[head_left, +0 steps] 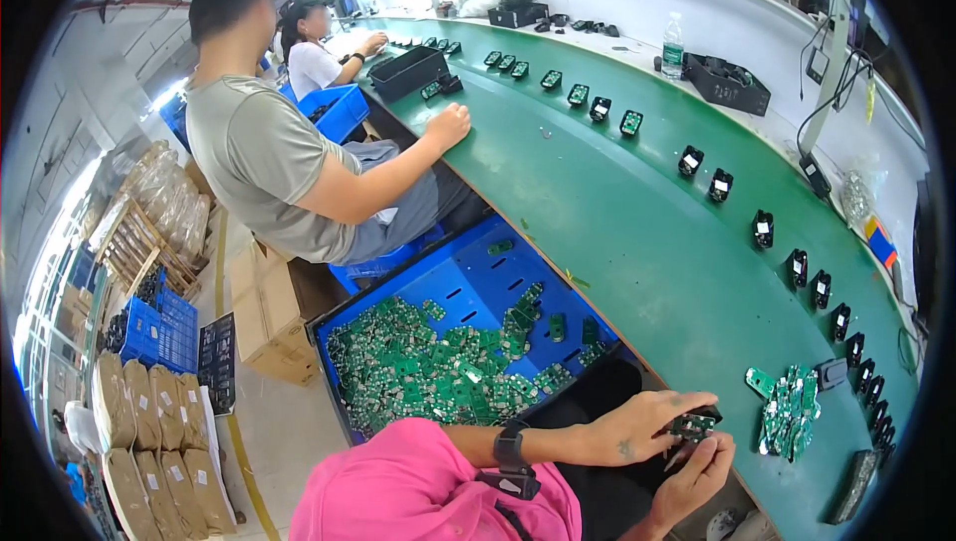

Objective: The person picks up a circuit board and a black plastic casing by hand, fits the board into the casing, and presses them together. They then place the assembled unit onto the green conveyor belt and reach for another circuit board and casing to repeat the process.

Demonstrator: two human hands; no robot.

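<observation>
At the front edge of the green bench, both my hands are closed round a small black plastic housing with a green circuit board (694,426) in it. My left hand (637,428) grips it from the left and above, its fingers bent over the top. From below and the right, my right hand (697,476) presses on it with thumb and fingers. Just right of my hands lies a pile of loose green circuit boards (790,417) on the bench. A large blue bin (478,277) holding many more boards stands left of my hands.
Along the bench (637,252) runs a long row of black housings (763,229), several with boards showing. A black block (853,487) lies near the right edge. Co-workers (289,133) sit farther up the left side, by a black bin (408,73). A bottle (673,46) stands at the back.
</observation>
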